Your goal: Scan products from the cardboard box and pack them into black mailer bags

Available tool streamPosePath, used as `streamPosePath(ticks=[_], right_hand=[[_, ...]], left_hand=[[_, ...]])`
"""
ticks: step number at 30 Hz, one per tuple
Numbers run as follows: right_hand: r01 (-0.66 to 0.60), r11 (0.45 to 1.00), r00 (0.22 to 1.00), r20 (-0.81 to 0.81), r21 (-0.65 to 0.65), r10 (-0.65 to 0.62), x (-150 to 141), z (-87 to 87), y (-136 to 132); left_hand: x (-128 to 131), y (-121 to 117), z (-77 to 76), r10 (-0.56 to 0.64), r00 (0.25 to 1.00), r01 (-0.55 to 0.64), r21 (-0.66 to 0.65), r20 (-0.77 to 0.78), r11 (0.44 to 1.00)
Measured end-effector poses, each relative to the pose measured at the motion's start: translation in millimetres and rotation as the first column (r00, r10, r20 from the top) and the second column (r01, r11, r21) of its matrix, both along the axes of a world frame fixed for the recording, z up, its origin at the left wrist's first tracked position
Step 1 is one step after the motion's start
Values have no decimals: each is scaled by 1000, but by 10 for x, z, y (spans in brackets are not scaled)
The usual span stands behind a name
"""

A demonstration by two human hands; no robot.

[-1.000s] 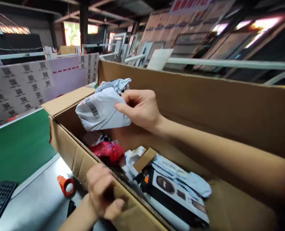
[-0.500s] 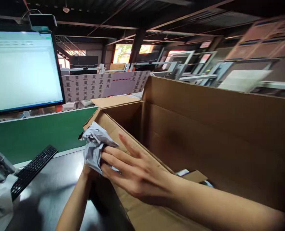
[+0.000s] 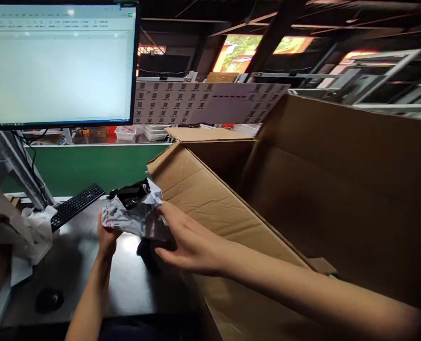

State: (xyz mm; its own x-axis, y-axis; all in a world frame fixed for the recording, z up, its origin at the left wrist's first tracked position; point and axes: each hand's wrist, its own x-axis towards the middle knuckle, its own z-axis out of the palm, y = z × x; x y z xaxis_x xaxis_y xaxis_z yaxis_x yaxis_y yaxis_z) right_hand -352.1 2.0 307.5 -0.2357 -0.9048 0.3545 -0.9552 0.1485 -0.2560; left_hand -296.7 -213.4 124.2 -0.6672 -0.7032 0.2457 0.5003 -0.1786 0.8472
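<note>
A crumpled white-grey plastic mailing bag (image 3: 127, 217) is held up over the metal desk, its black inner side showing at the top. My left hand (image 3: 107, 238) grips it from below at the left end, the fingers partly hidden. At the right end, my right hand (image 3: 189, 244) has its fingers on the bag, the fingertips out of sight behind it and the thumb lower down. Right beside my right forearm stands a large open cardboard box (image 3: 228, 213), its flap tilted toward the desk.
A monitor (image 3: 61, 66) stands at the upper left, with a black keyboard (image 3: 77, 206) below it. A mouse (image 3: 50, 300) lies on the desk (image 3: 125, 293). Crumpled white plastic (image 3: 36, 232) is at the left. A green partition (image 3: 100, 166) runs behind, with white baskets (image 3: 155, 132) beyond.
The bag has moved from the box's edge to over the desk, with both hands moving left alongside it. More of its black inside shows now. The camera view has turned left.
</note>
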Motion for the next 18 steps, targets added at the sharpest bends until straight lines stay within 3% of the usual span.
streamPosePath(ticks=[3, 5, 8, 10, 12, 14, 16, 18], right_hand=[[-58, 995, 990, 126, -83, 68, -143, -223, -61], [-107, 985, 988, 96, -137, 121, -201, -370, -106], [-316, 938, 943, -153, -141, 295, -225, -552, -144], [-418, 901, 877, -309, -114, 368, -219, -648, -137], [-402, 910, 871, -351, -102, 345, -194, -739, -115], [-285, 956, 924, -288, -74, 253, -135, -848, -107], [-129, 992, 981, -147, 3, 128, -34, -1014, -152], [16, 995, 998, 59, 94, -21, 104, -1279, -278]], left_hand=[[362, -154, -77, 233, 972, -232, -121, -5, 965], [605, -213, -83, 297, 955, -290, -247, -10, 925], [921, -267, -51, 250, 965, -199, -414, 73, 888], [1067, -286, -27, 170, 977, -99, -434, 127, 895], [1140, -291, -20, -52, 987, 101, -341, 150, 935], [1134, -304, -54, -270, 953, 290, -159, 140, 944], [1067, -354, -146, -316, 937, 312, 47, 150, 949], [972, -468, -304, -256, 942, 211, 210, 217, 955]])
